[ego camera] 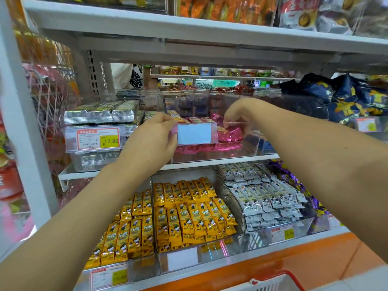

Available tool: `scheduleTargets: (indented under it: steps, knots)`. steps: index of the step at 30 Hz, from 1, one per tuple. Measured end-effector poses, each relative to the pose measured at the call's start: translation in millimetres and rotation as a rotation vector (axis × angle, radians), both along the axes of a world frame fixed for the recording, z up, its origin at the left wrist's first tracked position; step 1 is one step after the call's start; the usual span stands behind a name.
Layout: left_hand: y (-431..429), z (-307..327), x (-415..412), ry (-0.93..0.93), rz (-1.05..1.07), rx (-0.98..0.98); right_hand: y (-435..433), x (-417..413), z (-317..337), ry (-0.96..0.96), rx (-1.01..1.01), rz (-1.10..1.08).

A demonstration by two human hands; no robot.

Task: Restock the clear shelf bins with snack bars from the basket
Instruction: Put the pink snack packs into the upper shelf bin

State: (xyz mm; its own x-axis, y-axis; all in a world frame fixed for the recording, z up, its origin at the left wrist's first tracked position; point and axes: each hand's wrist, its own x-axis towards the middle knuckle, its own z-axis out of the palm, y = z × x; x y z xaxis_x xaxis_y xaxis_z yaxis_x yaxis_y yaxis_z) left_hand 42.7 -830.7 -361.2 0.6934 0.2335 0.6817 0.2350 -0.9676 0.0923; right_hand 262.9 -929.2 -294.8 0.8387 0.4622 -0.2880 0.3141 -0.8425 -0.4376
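1. Left hand (156,134): its fingers curl round the front-left corner of the one clear bin (248,148) we are filling.
2. Pink snack bars (230,134): these lie inside that bin, directly beneath the right hand. We cannot settle their count or long axis.
3. Right hand (236,116): this is the nearer hand, with fingers curled down among the bars. We cannot tell whether it holds one.
4. Basket (275,278): there is one, below and well apart.

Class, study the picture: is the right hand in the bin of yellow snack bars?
No, the right hand reaches into the clear bin of pink bars, one shelf above the yellow bars.
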Motion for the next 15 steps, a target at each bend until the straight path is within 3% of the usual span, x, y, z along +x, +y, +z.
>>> scheduleTargets:
  steps: [4,9,11,15]
  knots:
    - [-1.5,1.1,-0.5,0.014,0.003,-0.010,1.3,2.4,-0.6,-0.112,0.012,0.031]
    - [-4.3,1.1,-1.0,0.009,0.011,0.003,3.2,-6.2,0.1,-0.657,-0.338,0.154]
    - [-5.0,1.1,-0.5,0.007,0.024,0.008,3.0,-2.8,-2.8,-0.617,-0.330,0.169]
    - [-5.9,-0.1,2.7,0.028,0.057,0.006,-2.4,3.9,-4.4,-0.419,-0.122,0.181]
